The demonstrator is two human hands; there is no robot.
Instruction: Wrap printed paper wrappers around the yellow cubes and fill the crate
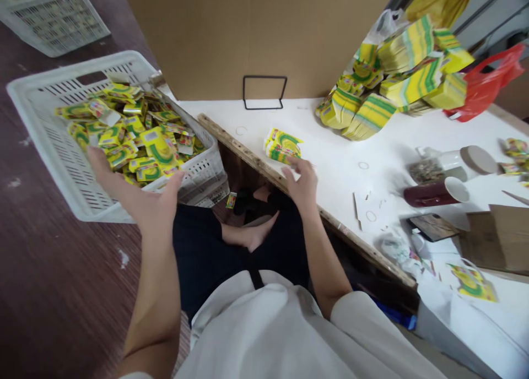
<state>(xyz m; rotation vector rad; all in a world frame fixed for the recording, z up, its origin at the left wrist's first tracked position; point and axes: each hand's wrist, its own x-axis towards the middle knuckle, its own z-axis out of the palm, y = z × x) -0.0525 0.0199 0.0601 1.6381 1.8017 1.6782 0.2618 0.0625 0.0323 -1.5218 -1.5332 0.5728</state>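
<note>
A white low table [330,125] stands against a cardboard wall [248,32] on a dark wooden floor [61,291]. The left hand [136,194] is spread open and empty over a white basket [61,164] of yellow-green packets [140,142]. The right hand [301,183], loosely curved, touches a small packet stack [283,145] near the table's edge without gripping it.

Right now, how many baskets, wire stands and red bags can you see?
Baskets: 2
Wire stand: 1
Red bag: 1
Total: 4
</note>
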